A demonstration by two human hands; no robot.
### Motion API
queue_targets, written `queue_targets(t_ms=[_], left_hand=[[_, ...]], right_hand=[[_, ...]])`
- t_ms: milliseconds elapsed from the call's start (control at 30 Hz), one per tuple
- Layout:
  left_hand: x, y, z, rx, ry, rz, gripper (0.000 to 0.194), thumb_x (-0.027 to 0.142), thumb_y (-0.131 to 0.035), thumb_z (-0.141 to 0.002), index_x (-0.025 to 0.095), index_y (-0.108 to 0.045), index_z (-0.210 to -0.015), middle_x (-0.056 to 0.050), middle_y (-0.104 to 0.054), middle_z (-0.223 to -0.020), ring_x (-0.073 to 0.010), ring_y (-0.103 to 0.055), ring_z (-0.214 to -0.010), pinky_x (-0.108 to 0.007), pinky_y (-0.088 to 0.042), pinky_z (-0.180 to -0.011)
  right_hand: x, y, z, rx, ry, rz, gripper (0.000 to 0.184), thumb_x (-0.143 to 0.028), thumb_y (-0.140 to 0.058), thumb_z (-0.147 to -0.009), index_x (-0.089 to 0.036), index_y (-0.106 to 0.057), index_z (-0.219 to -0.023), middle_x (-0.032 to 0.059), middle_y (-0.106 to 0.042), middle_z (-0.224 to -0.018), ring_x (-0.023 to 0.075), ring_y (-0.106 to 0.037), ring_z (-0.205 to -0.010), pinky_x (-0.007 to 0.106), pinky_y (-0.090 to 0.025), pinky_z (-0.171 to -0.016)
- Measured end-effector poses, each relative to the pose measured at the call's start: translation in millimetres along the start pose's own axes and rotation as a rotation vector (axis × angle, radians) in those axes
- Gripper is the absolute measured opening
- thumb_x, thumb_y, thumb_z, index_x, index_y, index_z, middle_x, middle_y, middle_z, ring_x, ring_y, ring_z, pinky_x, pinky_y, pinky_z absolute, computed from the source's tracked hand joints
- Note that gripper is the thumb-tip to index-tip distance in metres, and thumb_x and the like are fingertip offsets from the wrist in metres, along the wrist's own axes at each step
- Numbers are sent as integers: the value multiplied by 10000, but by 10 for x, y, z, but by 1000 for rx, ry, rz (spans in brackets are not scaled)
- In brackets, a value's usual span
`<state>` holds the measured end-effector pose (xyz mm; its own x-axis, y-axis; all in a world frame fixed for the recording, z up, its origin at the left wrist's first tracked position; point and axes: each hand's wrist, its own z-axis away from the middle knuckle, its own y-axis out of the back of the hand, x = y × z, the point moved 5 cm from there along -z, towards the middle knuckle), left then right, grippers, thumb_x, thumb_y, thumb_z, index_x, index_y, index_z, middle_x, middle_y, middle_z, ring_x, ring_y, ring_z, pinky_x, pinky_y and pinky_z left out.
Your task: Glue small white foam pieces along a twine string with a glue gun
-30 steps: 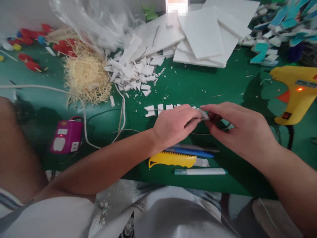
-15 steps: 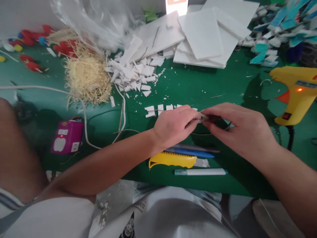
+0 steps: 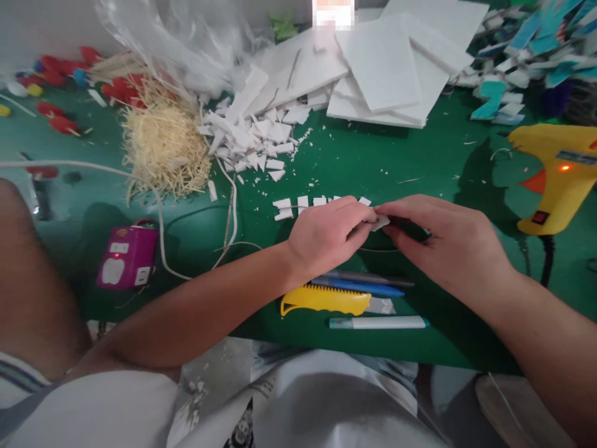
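Note:
Between my two hands is a small white foam piece (image 3: 382, 222). My left hand (image 3: 324, 235) is closed, pinching its left side between thumb and fingers. From the right, my right hand (image 3: 448, 239) holds the piece's other side with thumb and forefinger tips. Behind my left hand lies a row of small white foam pieces (image 3: 283, 210), partly hidden by it, with a thin line across the leftmost. Close to my wrists are a yellow-handled cutter (image 3: 326, 301), a blue pen (image 3: 368, 286) and a white marker (image 3: 387, 322).
On the right lies a yellow glue gun (image 3: 555, 174), its light on. White foam boards (image 3: 380, 62), foam scraps (image 3: 261, 137) and straw-like shreds (image 3: 163, 146) sit farther back. A purple box (image 3: 128, 256) and white cable (image 3: 161, 227) are left, near another person's arm (image 3: 32, 280).
The small foam piece has turned and shows more of its white face between my fingertips. At the left, the other person's arm has shifted, and a red item and a tool now show beside it.

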<state>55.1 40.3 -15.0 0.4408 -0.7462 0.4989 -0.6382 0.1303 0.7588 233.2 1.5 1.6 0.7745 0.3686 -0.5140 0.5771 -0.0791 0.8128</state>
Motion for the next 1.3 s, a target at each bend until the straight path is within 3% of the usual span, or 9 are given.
queue_targets(t_ms=[267,533,700,833,1033,1300], left_hand=[[-2,10,-6,-10,13,35,220,219,-585,-1113,207,-781,-1015,24,-766,-859,-90,-658,-724,-190,-457,-665],[36,38,-19,7,-38,96,205,53,-607,-1023,178,-768,-1004,12,-836,-964,-79,-749,-819,-170,-495,-683],[61,50,-1,36,-70,158,153,123,-594,-1069,160,-741,-1050,-21,-838,-991,-90,-768,-867,-179,-535,-732],[65,47,3,64,-78,190,128,263,-670,-1092,159,-738,-1064,-23,-826,-977,-76,-754,-811,-167,-538,-700],[44,40,-3,98,-82,125,75,132,-641,-1037,157,-709,-1016,-10,-812,-929,-89,-751,-811,-185,-522,-677],[24,62,2,133,-84,103,73,156,-637,-1031,159,-701,-994,-1,-780,-872,-75,-686,-716,-184,-475,-623]], right_hand=[[5,-2,18,12,-9,52,275,-260,-613,-1029,-341,-846,-1150,15,-877,-1053,223,-832,-881,365,-681,-757],[-121,10,-18,60,-10,91,366,-168,-584,-983,-332,-823,-1205,3,-854,-943,196,-799,-783,319,-631,-664],[-171,11,-36,72,-5,115,398,-143,-574,-954,-326,-814,-1213,2,-814,-870,187,-774,-761,313,-605,-651],[-225,30,-32,92,67,113,394,-110,-569,-957,-293,-808,-1212,-1,-809,-866,173,-776,-768,294,-600,-647],[-232,44,-20,130,126,66,414,-96,-593,-951,-289,-784,-1264,-21,-788,-852,157,-763,-754,281,-606,-668],[-136,62,-24,107,82,-25,360,-123,-642,-956,-298,-756,-1250,-13,-806,-915,167,-757,-771,310,-623,-728]])
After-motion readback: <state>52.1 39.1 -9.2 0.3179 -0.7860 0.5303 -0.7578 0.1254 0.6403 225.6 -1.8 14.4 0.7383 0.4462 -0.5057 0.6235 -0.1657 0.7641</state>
